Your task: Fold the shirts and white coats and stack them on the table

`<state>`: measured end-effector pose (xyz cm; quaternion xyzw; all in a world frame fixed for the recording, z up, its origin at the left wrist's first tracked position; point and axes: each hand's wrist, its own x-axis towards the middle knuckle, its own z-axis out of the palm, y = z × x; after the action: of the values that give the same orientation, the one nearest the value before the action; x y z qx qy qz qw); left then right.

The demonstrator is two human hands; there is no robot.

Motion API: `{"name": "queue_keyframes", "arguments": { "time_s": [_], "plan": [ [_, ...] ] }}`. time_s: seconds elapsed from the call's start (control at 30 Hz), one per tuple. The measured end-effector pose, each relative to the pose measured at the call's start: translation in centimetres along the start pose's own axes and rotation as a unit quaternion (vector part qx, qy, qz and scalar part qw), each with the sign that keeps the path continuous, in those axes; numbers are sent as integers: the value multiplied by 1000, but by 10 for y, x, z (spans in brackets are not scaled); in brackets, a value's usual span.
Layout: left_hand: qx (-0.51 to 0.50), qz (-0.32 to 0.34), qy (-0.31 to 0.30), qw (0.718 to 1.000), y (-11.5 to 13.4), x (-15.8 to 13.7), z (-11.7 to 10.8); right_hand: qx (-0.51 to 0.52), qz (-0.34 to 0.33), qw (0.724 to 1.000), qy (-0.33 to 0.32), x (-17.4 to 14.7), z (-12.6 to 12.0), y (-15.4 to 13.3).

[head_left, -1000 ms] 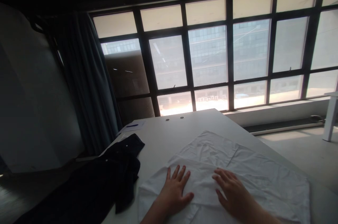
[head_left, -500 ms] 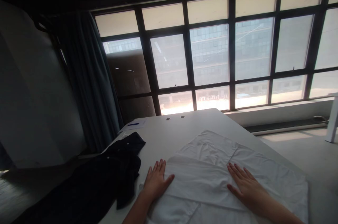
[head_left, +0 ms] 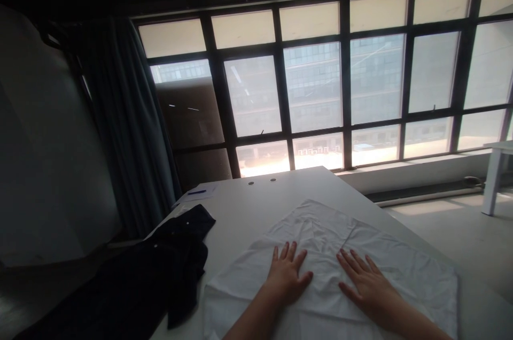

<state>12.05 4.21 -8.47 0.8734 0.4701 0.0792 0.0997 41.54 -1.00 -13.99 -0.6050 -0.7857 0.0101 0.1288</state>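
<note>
The left hand (head_left: 286,281) has neared the right hand (head_left: 366,287), both with fingers apart. Pressing seems centred midway on the white cloth (head_left: 321,262) (creased).

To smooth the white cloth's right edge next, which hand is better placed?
Likely the right hand: it appears to lie flat on the white cloth, nearer that edge. The left hand would have to cross past it.

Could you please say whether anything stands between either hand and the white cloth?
Nothing visible: the left hand and right hand seem to rest on the white cloth; the dark garment lies left of it.
</note>
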Motion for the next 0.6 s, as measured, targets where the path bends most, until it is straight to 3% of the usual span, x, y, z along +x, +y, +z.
{"name": "queue_keyframes", "arguments": {
  "time_s": [0.13,0.3,0.4,0.5,0.6],
  "plan": [
    [32,-80,7,996,-42,-16,-12,6,-7,1000,5,0,1,3],
    [80,-162,-4,984,-106,-56,-34,16,3,1000,-5,1,-3,1],
    [111,-218,-5,970,-131,-81,-45,27,-10,999,19,-7,-12,-12],
    [163,-255,26,953,-135,-103,-56,64,-105,992,-3,-17,-21,-35],
    [209,-218,86,950,-115,-120,-54,109,-154,979,-74,-21,-27,-56]
  ]
}}
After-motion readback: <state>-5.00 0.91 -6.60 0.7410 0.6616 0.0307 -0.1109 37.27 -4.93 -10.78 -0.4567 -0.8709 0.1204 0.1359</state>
